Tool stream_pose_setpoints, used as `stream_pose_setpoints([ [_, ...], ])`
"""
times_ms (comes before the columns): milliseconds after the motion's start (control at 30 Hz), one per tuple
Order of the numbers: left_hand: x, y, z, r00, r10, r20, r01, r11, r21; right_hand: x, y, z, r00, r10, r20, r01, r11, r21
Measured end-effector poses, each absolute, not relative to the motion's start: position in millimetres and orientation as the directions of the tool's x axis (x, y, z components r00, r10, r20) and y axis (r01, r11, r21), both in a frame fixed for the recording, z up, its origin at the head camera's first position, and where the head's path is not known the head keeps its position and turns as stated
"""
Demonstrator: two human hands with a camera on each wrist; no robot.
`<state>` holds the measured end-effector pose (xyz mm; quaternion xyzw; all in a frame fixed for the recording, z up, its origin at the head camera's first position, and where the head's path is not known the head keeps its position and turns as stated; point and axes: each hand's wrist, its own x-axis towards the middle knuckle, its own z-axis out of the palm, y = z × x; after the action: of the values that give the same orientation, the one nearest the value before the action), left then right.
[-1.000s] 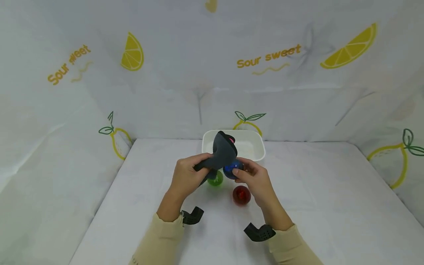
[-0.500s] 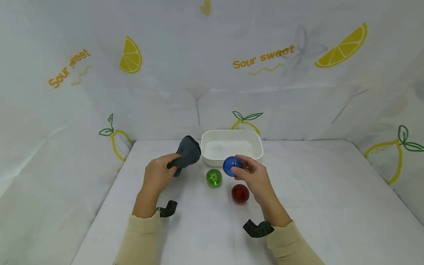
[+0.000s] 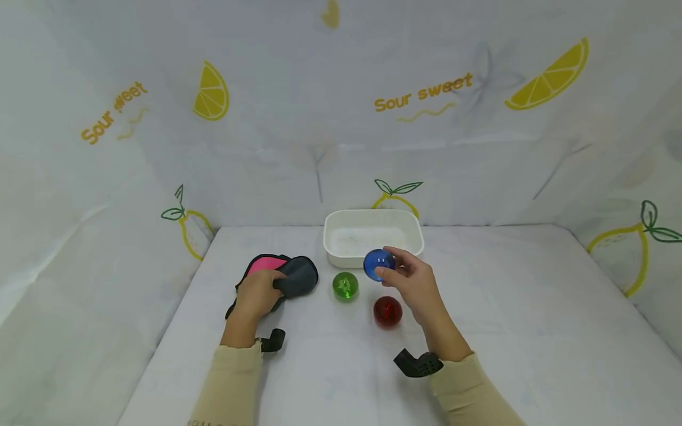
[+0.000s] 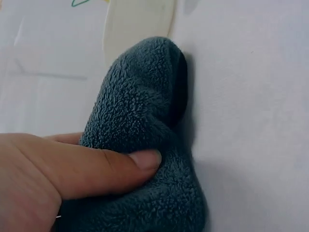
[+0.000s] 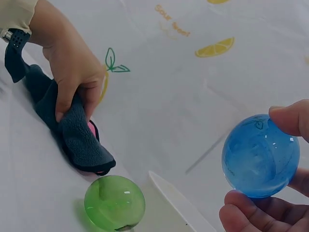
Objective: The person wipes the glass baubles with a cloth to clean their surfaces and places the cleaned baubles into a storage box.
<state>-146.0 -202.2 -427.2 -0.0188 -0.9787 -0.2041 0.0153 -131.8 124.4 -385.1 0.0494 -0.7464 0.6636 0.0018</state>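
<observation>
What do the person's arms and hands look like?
The left hand and right hand wear no gloves. The left sleeve and right sleeve are long and beige. Part of some lettering shows on the left one, too cut off to read. By each cuff sticks out a bent black piece: the left wrist piece and right wrist piece, with little holes.

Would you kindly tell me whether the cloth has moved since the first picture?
Yes; in the head view, the cloth went from overlapping the tray to left of it.
</observation>
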Motion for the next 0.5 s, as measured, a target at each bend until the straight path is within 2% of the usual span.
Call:
stream_pose_setpoints([
  [133, -142, -193, -428, -1.0, -0.002, 0.016, 0.004, 0.924, 0.383, -134, 132, -391, -0.999, -0.034, 0.043, -0.048, 0.162, -0.986],
  [333, -143, -184, -427, -0.999, 0.001, 0.042, 0.016, 0.935, 0.355, -151, 147, -395, -0.999, 0.038, 0.007, 0.005, 0.307, -0.952],
  [500, -146, -183, -428, -0.999, 0.003, 0.034, 0.014, 0.942, 0.335, -175, 158, -393, -0.998, 0.022, 0.065, -0.046, 0.483, -0.874],
])
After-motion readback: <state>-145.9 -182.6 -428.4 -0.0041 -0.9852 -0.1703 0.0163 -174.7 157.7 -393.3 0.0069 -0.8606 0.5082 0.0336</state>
